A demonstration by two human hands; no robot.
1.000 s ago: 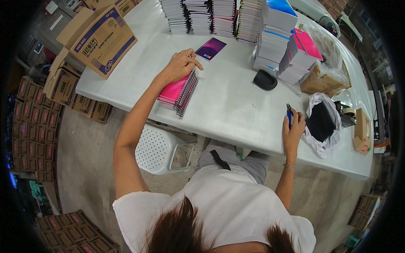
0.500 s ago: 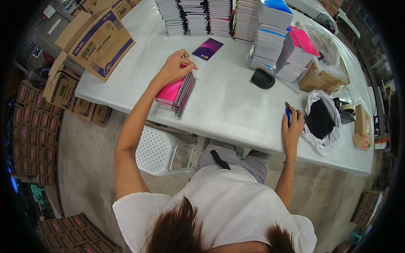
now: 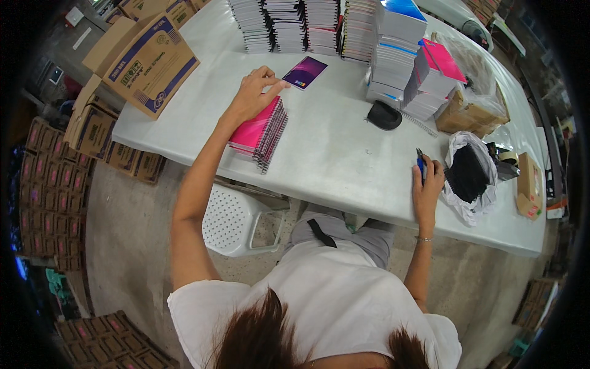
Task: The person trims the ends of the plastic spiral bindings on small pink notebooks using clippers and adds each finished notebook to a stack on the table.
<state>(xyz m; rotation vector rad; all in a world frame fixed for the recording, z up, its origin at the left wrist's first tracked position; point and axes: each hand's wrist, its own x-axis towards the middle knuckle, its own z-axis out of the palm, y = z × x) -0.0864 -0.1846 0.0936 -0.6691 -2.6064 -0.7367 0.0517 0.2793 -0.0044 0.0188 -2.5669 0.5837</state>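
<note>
My left hand (image 3: 251, 95) reaches over the far end of a stack of pink spiral notebooks (image 3: 255, 132). Its thumb and forefinger come together at the near left corner of a small purple spiral notebook (image 3: 305, 72), which lies flat on the table. The fingertips seem to pinch that corner. My right hand (image 3: 428, 181) rests near the table's front edge, at the right. It is closed round blue-handled cutting pliers (image 3: 421, 161) with the dark jaws pointing away from me.
Tall stacks of spiral notebooks (image 3: 289, 27) stand along the back of the white table (image 3: 344, 123). A black pouch-like object (image 3: 385, 115) and a loose wire coil (image 3: 421, 124) lie before them. A bag of black coils (image 3: 468, 175) sits right, a carton (image 3: 150, 67) left, a plastic stool (image 3: 230, 221) below.
My left hand has shifted slightly right and away, its fingertips moving from above the pink notebooks to the purple notebook's corner. The right hand keeps the pliers in place.
</note>
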